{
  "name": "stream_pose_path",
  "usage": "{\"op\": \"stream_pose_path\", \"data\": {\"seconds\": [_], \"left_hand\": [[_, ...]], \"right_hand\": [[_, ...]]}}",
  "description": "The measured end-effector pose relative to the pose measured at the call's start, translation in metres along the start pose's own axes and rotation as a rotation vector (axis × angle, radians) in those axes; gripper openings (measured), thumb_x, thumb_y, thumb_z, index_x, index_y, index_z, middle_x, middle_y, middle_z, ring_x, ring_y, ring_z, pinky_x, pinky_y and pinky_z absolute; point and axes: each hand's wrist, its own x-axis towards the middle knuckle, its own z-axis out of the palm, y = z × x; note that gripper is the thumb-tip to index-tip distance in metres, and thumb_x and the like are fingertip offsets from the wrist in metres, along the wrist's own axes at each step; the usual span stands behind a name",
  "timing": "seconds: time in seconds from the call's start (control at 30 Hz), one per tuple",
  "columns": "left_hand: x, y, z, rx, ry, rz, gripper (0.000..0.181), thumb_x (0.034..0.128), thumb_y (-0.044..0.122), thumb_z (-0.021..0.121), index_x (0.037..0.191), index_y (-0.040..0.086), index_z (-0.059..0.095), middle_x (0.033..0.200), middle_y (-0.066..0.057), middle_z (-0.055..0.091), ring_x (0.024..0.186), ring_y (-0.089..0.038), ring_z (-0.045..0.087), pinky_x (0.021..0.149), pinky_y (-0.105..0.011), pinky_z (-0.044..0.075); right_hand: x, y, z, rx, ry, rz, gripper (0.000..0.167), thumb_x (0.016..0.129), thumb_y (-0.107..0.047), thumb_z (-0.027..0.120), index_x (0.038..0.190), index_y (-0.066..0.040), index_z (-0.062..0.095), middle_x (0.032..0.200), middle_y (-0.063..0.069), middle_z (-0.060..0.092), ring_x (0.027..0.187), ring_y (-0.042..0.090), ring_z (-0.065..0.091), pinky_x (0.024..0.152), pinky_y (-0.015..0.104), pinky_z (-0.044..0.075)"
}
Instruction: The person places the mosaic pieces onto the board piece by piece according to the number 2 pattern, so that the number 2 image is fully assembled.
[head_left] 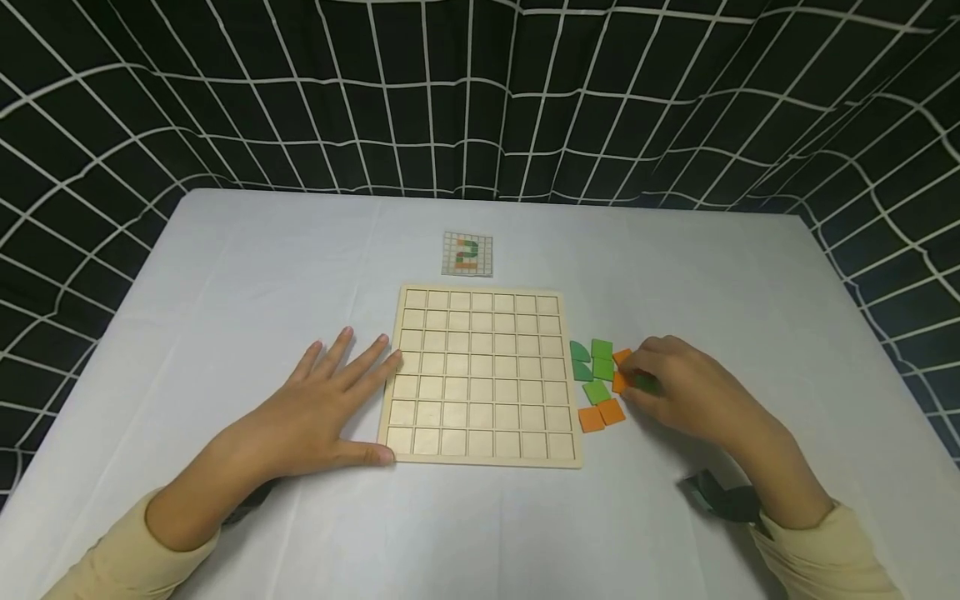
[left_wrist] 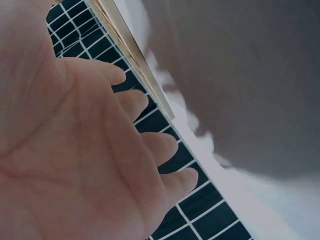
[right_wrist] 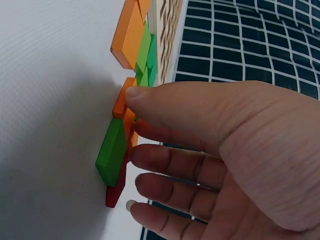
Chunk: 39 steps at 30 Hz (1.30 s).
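My left hand (head_left: 318, 417) lies spread at the left edge of a wooden grid board (head_left: 480, 460). Its thumb and fingertips touch the frame; the left wrist view shows the palm (left_wrist: 75, 150) with straight fingers. My right hand (head_left: 686, 387) is over the pile of tiles right of the board. Thumb and forefinger pinch an orange square tile (right_wrist: 121, 102), low at the table. Close under that hand are a green tile (right_wrist: 111, 152) and a red tile (right_wrist: 116, 192), both mostly hidden in the head view.
Green squares (head_left: 602, 368), dark green rounded pieces (head_left: 581, 371) and more orange squares (head_left: 611, 411) lie along the board's right side. A small pattern card (head_left: 467, 254) with a coloured figure on a grid lies behind the board. Dark netted cloth (head_left: 465, 108) surrounds the white table (head_left: 300, 242).
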Motion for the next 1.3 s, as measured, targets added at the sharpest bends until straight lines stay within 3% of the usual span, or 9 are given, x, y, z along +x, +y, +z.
{"op": "stream_pose_path", "data": {"seconds": [0.3,0.8,1.07,1.3], "left_hand": [[-0.0019,0.0021,-0.0017,-0.009,0.003,0.030,0.102,0.0845,0.079,0.050,0.161,0.017,0.025,0.166,-0.004,0.017,0.149,-0.048,0.006,0.113,-0.069,0.008],[-0.0003,0.0002,-0.0009,-0.010,-0.030,0.014,0.100,0.0860,0.076,0.054,0.162,0.018,0.023,0.167,-0.002,0.014,0.149,-0.045,0.007,0.112,-0.069,0.011],[-0.0002,0.0009,0.0009,-0.007,-0.027,0.011,0.100,0.0853,0.076,0.054,0.161,0.019,0.023,0.167,-0.001,0.014,0.149,-0.045,0.009,0.111,-0.070,0.014],[-0.0004,0.0018,0.0011,-0.003,-0.020,0.017,0.100,0.0856,0.075,0.055,0.161,0.018,0.024,0.167,-0.002,0.015,0.149,-0.047,0.010,0.110,-0.071,0.015]], "right_hand": [[-0.0001,-0.0041,0.0008,-0.002,-0.010,-0.024,0.020,0.076,-0.006,0.086,0.094,-0.008,0.077,0.085,-0.005,0.063,0.080,0.016,0.056,0.071,0.037,0.051],[0.0008,-0.0059,0.0013,0.004,-0.020,-0.010,0.025,0.075,-0.002,0.085,0.098,-0.005,0.076,0.098,0.004,0.070,0.094,0.025,0.063,0.081,0.045,0.054],[-0.0003,-0.0037,0.0009,0.018,-0.003,-0.067,0.027,0.074,0.000,0.085,0.098,-0.008,0.075,0.090,-0.004,0.066,0.082,0.016,0.057,0.072,0.037,0.052],[0.0001,-0.0051,-0.0017,0.025,-0.028,-0.049,0.030,0.074,-0.003,0.084,0.102,-0.007,0.074,0.090,-0.004,0.065,0.080,0.014,0.057,0.071,0.037,0.051]]}}
